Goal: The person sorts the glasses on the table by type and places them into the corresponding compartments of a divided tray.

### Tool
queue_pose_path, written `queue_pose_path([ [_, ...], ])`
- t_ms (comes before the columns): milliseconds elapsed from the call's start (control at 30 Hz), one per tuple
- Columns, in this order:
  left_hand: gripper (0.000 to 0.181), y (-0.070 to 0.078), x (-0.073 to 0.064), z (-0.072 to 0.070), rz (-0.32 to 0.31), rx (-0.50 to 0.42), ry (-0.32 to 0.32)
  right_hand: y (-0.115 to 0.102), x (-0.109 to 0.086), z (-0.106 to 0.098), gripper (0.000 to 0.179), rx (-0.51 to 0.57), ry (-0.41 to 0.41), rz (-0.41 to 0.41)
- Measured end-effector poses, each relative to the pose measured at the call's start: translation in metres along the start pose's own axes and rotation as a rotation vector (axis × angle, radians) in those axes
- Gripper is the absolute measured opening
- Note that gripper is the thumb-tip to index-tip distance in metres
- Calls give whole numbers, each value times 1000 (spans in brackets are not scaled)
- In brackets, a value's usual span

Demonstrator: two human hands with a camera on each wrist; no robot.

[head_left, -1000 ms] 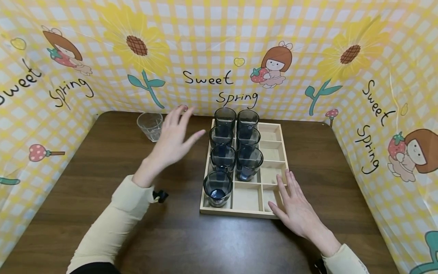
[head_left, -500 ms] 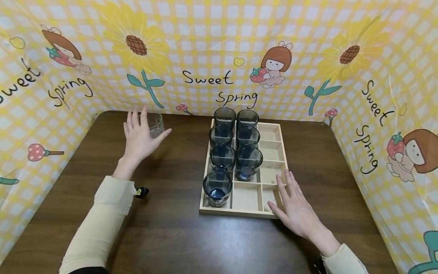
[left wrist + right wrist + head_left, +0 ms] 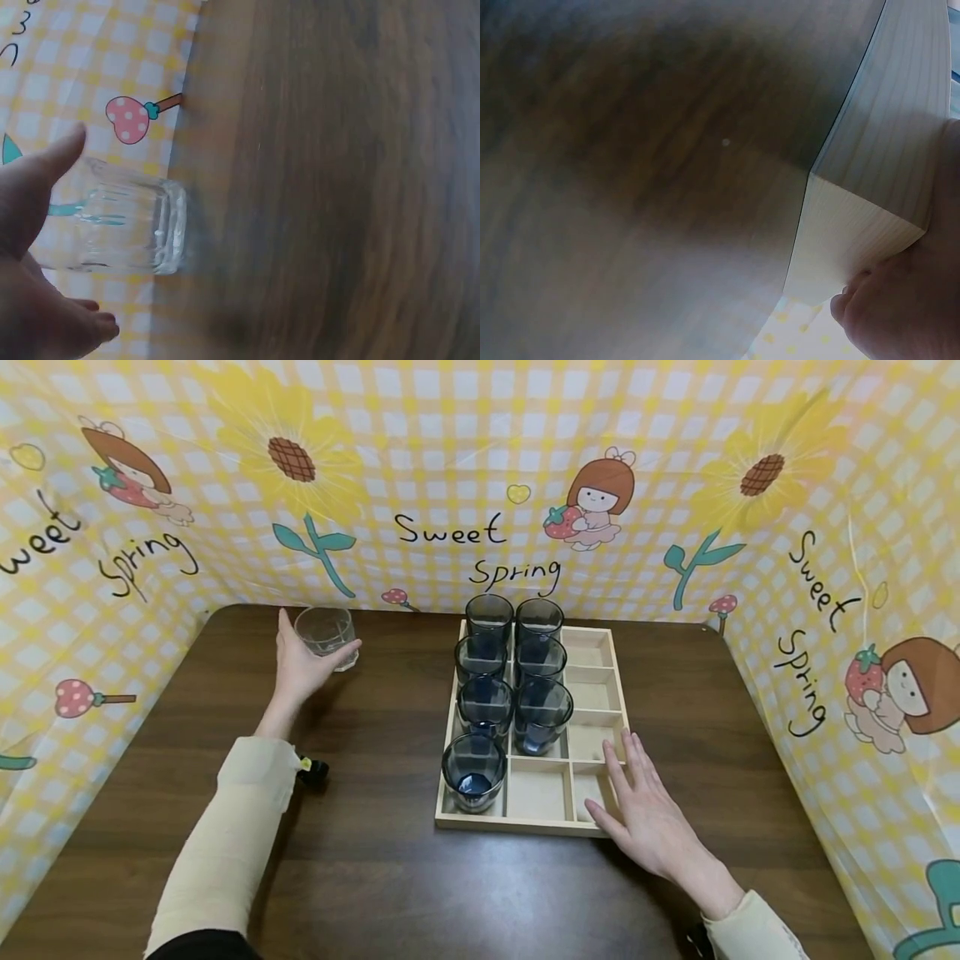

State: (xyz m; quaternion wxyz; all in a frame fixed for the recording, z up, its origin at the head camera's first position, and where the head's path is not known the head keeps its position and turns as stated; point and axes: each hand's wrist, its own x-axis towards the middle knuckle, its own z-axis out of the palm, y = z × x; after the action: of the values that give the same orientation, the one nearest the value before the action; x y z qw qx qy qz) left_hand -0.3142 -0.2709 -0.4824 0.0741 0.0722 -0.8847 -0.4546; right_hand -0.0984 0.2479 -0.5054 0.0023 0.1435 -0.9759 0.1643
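My left hand (image 3: 297, 670) is at a clear drinking glass (image 3: 327, 632) at the back left of the table. Its thumb and fingers are spread on either side of the glass. In the left wrist view, gaps show between the clear glass (image 3: 133, 219) and both thumb and fingertips. My right hand (image 3: 651, 818) rests at the front right corner of a wooden divided tray (image 3: 517, 824), fingers straight along its right edge, thumb over the corner compartment. Several dark tinted glasses (image 3: 474, 774) stand upright in the tray, filling the left column and three middle compartments.
The tray's right column and front middle compartment (image 3: 538, 790) show bare wood. A yellow checked cloth (image 3: 442, 460) with printed figures rises behind and along both sides of the brown wooden table (image 3: 360, 877).
My left hand has moved left, then round to the clear glass, its fingers going behind the glass's left side. The right hand has stayed at the tray.
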Motion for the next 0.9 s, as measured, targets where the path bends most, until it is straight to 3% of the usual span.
queue_pose_path([
  [200,130,-3,9,10,-132,-335,-25,1,0,0,90,4,-1,1],
  [367,120,-1,14,17,-195,-452,0,2,0,0,90,4,0,2],
  [533,107,3,13,20,-212,-489,27,2,1,1,90,4,-6,2],
  [633,97,5,12,20,-203,-547,-9,1,1,0,90,6,-11,5],
  [767,88,12,11,19,-137,-650,-128,0,1,-1,90,9,-15,9],
  [900,82,33,8,19,-56,-666,-214,0,1,-1,90,15,-16,11],
])
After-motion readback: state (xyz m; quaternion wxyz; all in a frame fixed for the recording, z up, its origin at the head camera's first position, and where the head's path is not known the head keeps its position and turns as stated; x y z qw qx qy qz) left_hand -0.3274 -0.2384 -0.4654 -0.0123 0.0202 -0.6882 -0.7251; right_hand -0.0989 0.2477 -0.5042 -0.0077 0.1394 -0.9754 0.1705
